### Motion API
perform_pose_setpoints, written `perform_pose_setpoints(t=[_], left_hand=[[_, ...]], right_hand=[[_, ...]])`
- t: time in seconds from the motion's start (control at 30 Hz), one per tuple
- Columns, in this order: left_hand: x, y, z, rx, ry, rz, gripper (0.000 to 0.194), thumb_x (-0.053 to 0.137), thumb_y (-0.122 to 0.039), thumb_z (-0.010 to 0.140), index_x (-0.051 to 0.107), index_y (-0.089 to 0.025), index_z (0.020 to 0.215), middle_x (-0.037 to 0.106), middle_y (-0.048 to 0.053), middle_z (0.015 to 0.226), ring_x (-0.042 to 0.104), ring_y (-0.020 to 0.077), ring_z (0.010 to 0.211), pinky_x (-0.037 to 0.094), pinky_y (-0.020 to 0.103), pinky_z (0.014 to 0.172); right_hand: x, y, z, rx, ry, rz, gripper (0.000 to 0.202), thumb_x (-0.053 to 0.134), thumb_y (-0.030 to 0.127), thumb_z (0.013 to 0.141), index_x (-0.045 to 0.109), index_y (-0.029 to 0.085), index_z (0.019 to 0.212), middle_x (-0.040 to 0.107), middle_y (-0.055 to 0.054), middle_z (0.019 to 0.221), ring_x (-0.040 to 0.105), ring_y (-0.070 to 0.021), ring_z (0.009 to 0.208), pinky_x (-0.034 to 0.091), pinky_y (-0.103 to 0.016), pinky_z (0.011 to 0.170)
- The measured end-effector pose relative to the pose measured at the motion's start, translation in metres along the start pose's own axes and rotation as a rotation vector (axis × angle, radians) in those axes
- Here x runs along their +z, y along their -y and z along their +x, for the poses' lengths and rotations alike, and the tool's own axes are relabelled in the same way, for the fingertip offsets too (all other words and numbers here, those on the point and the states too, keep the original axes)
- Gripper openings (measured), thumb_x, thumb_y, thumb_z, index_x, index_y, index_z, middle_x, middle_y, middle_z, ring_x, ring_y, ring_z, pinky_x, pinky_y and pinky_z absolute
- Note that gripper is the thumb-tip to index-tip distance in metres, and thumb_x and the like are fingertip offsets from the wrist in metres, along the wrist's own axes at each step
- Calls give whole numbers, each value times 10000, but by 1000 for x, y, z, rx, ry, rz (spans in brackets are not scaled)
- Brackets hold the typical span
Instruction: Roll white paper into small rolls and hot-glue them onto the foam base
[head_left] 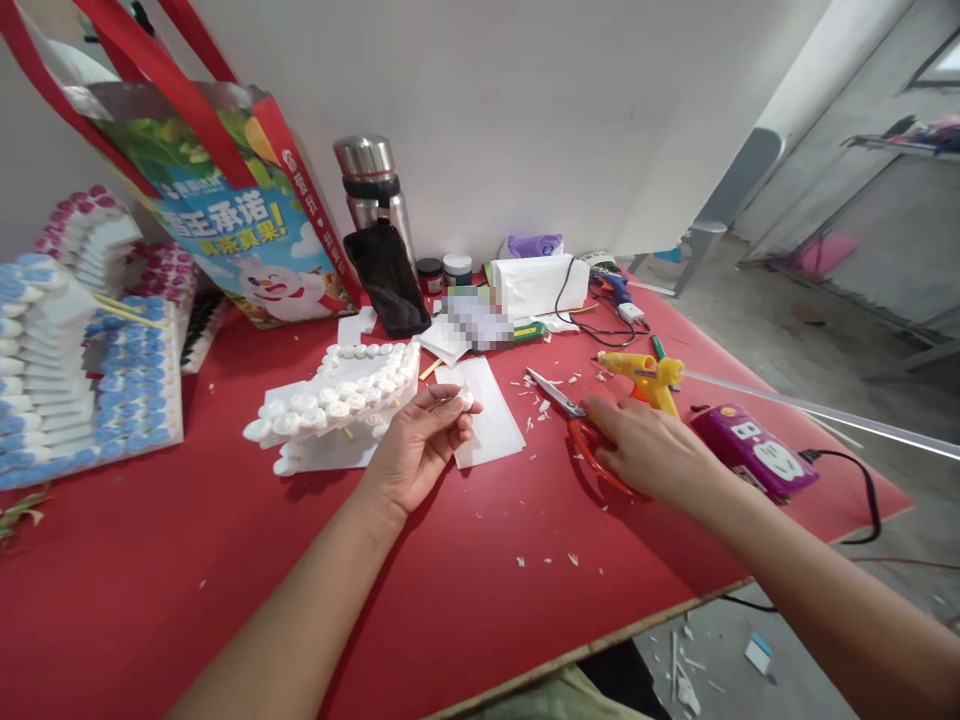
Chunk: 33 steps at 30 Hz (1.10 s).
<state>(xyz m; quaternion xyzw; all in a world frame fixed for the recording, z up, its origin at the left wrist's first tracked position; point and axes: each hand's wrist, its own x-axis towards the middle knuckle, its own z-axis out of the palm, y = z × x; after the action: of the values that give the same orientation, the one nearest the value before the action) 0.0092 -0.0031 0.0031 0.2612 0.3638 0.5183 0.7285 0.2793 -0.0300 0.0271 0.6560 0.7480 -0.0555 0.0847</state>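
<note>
- Scissors [576, 409] with red handles lie toward the desk's [480, 620] right edge, blades pointing away from the front edge.
- Right hand [641, 440] lies over the handles, fingers bent down; whether it grips them, I cannot tell.
- Left hand [420, 440] is nearly closed, thumb and fingertips pinching a small white piece [466, 398] over a white sheet [491, 435], about midway between the desk's left and right edges.
- White structure [337, 400] trimmed with rounded white blobs sits just left of that hand.
- Yellow glue gun [649, 372] lies just beyond the right hand.
- Purple power strip [754, 450] lies near the front right corner.
- Black phone [386, 280] stands near the back edge, before a steel flask [365, 160].
</note>
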Motion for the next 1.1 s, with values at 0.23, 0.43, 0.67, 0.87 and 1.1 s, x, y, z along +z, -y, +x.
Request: perform_pose_setpoints(t=[0.23, 0.43, 0.67, 0.87, 1.1], left_hand=[[4, 0, 0, -30, -27, -66, 217, 824, -71, 712, 712, -143, 883, 774, 97, 895, 697, 80, 680, 602, 181, 725], [10, 4, -5, -36, -23, -54, 250, 837, -58, 711, 708, -123, 915, 778, 102, 900, 712, 96, 695, 608, 181, 719], [14, 11, -7, 42, 111, -7, 177, 822, -113, 765, 722, -118, 912, 702, 16, 714, 687, 103, 679, 609, 210, 719], [14, 10, -8, 40, 125, 16, 155, 835, -141, 761, 735, -113, 876, 708, 24, 720, 688, 107, 665, 602, 215, 715], [16, 11, -10, 26, 138, 32, 122, 820, -146, 782, 738, -111, 864, 703, 25, 723, 674, 95, 660, 588, 197, 701]], right_hand=[[0, -8, -24, -94, -54, 405, 231, 580, 377, 942, 522, 228, 1109, 673, -5, 739, 623, -205, 682, 372, -283, 577], [-11, 18, -24, -278, -131, 531, 585, 635, 660, 861, 484, 199, 1187, 668, -60, 909, 612, -220, 756, 461, -325, 674], [-3, 43, -16, -323, -166, 489, 729, 575, 773, 827, 504, 179, 1244, 637, -130, 1052, 627, -307, 924, 494, -437, 814], [-4, 44, -15, -325, -162, 424, 744, 528, 790, 843, 518, 164, 1246, 627, -126, 1011, 626, -307, 885, 480, -418, 778], [-1, 47, -16, -277, -152, 426, 706, 523, 770, 863, 534, 168, 1231, 646, -112, 967, 647, -285, 804, 455, -364, 699]])
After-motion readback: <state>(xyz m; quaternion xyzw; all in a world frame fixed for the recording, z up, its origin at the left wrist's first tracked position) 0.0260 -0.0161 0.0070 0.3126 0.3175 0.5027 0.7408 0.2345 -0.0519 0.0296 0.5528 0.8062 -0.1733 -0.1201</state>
